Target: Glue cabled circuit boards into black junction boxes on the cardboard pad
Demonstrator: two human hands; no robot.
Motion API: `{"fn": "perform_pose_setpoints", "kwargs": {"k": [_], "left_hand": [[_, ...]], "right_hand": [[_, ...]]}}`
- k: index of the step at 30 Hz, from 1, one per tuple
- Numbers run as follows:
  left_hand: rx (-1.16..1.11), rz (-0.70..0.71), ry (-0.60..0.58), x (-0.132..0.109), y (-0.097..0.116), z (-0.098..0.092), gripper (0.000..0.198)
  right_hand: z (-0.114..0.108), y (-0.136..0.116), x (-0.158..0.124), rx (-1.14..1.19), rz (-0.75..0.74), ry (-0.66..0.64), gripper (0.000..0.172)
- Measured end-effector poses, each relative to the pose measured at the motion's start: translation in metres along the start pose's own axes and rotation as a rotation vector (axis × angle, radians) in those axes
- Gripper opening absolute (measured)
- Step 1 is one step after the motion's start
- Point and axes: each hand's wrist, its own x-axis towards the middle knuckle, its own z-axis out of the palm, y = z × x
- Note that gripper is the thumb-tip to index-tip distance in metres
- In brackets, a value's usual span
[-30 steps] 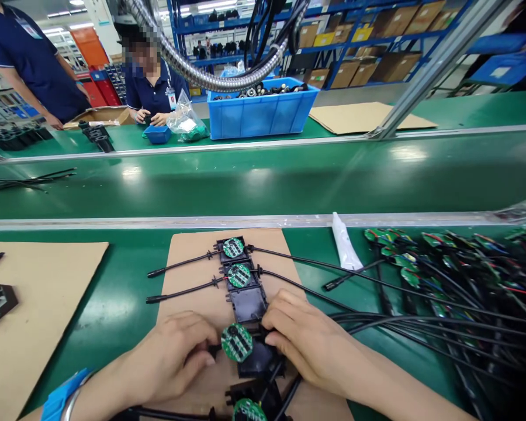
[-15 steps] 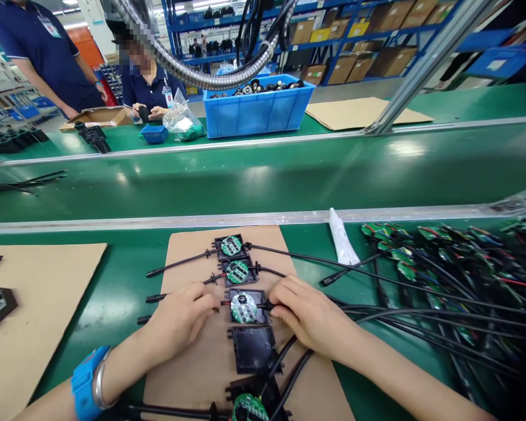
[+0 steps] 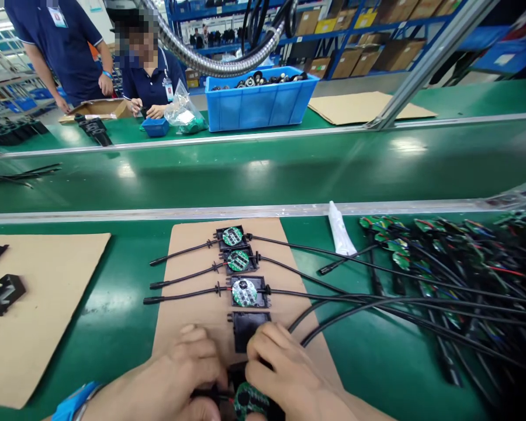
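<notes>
At the lower edge, my left hand (image 3: pixel 193 368) is closed around a short black cable running into the nearest green circuit board (image 3: pixel 252 402). My right hand (image 3: pixel 284 371) curls over that board's right side, its thumb tip showing below; the hands partly hide the black housing under it. Just beyond lies a bare black housing (image 3: pixel 248 332). Farther up the cardboard (image 3: pixel 179 327), three housings hold round boards: the nearest board (image 3: pixel 244 292) is greyish, the middle board (image 3: pixel 238 261) and the far board (image 3: pixel 232 235) are green. Cables leave them on both sides.
A heap of wired boards (image 3: pixel 456 269) covers the right side, beside a white tube (image 3: pixel 341 231). Black parts (image 3: pixel 4 295) lie on the left cardboard (image 3: pixel 70 280). Behind a metal rail stands a blue bin (image 3: pixel 260 105); two people are at the far bench.
Both hands have moved from the greyish board's housing toward me, to the nearest board and housing. The greyish board's cables now lie free of my fingers. The view has shifted slightly.
</notes>
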Motion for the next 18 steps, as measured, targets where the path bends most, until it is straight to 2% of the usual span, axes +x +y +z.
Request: {"fn": "perform_pose_setpoints", "kwargs": {"k": [2,4,5,7,9,11,13,14,15,18], "left_hand": [[0.014,-0.007,-0.007,-0.001,0.002,-0.001,0.026],[0.032,-0.024,-0.016,-0.001,0.005,-0.003,0.025],[0.028,-0.033,-0.023,-0.001,0.007,-0.005,0.024],[-0.026,-0.051,-0.035,-0.001,0.009,-0.008,0.018],[-0.102,-0.091,0.009,0.001,0.009,-0.011,0.017],[-0.131,-0.137,0.115,0.005,0.007,-0.012,0.018],[-0.094,-0.155,0.215,0.011,0.002,-0.011,0.016],[-0.063,-0.146,0.246,0.014,-0.001,-0.009,0.014],[-0.029,-0.135,0.266,0.017,-0.005,-0.007,0.014],[0.101,-0.119,0.333,0.024,-0.018,0.0,0.014]], "right_hand": [[0.014,0.001,-0.004,-0.027,-0.011,-0.016,0.024],[0.022,-0.001,-0.007,-0.071,0.099,0.067,0.02],[0.022,-0.002,-0.009,-0.085,0.145,0.111,0.02],[0.011,-0.002,-0.01,-0.066,0.091,0.173,0.02],[-0.014,0.003,-0.009,0.024,-0.035,0.099,0.023],[-0.044,0.014,-0.006,0.119,0.111,-0.057,0.035],[-0.065,0.028,-0.003,0.148,0.238,-0.188,0.017],[-0.07,0.035,-0.001,0.129,0.264,-0.23,0.008],[-0.071,0.041,0.0,0.095,0.271,-0.242,0.008],[-0.056,0.054,0.002,-0.054,0.23,-0.189,0.019]]}}
